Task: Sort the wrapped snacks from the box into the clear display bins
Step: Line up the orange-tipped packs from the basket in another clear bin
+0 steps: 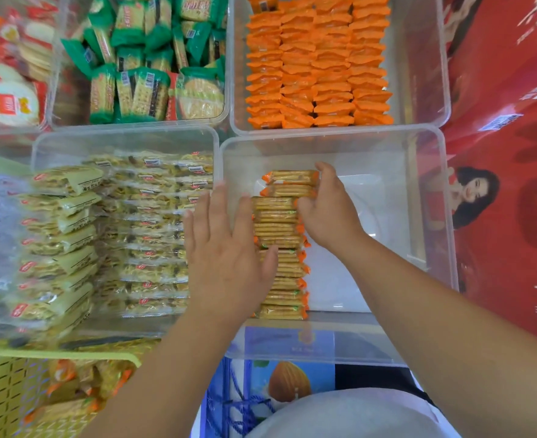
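While left hand (226, 248) presses flat against cracker row (278, 229) — right hand (327, 210) grips far packs (289, 184).

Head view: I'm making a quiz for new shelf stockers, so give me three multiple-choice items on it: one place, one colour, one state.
1. Where in the near right bin does the row of cracker packs lie?
A) along its left wall
B) along its right wall
C) across its far wall
2. What colour are the stacked packs in the far right bin?
A) green
B) orange
C) blue
3. How is the left hand?
A) a fist
B) flat, fingers straight, against the row
C) holding a green pack

1 A: bare floor shows to the row's right.
2 B: orange wrappers fill it.
3 B: its straight fingers lie on the row's left side.
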Demonstrator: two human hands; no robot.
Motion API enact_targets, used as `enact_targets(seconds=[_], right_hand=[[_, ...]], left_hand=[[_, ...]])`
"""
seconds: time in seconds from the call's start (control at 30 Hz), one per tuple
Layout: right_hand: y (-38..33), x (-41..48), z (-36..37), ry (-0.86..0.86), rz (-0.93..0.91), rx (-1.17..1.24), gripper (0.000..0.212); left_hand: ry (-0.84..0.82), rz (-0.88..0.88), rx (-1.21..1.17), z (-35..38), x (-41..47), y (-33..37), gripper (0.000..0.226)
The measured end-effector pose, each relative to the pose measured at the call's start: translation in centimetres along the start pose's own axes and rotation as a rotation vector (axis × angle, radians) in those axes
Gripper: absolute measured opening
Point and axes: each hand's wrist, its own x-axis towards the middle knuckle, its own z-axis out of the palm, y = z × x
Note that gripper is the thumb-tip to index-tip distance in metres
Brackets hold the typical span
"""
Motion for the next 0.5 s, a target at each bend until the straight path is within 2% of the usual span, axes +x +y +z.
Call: enact_targets(seconds=[0.1,0.2,0.3,0.4,0.5], right_hand=[[-0.3,-0.9,0.6,-0.032,0.098,0.161,0.079],[-1.1,-1.3,1.7,-0.043,0.106,0.282,0.066],[-2.0,-1.2,3.0,-0.097,0.071,0.245,0.062],[-2.1,-0.9,4.1,-0.167,0.018,0.142,0.069],[-1.3,-0.9,4.2,-0.16,-0.036,0.063,0.074]], left_hand=[[-0.088,-0.06,-0.057,0.8,-1.8,0.0,0.098],[-0.087,-0.062,-0.093,1.4,-2.2,0.0,0.1],[-0.095,-0.065,-0.104,1.6,-2.1,-0.1,0.097],[-0.108,-0.059,-0.116,1.6,-2.2,-0.1,0.094],[-0.097,-0.064,-0.139,1.6,-2.2,-0.1,0.09]])
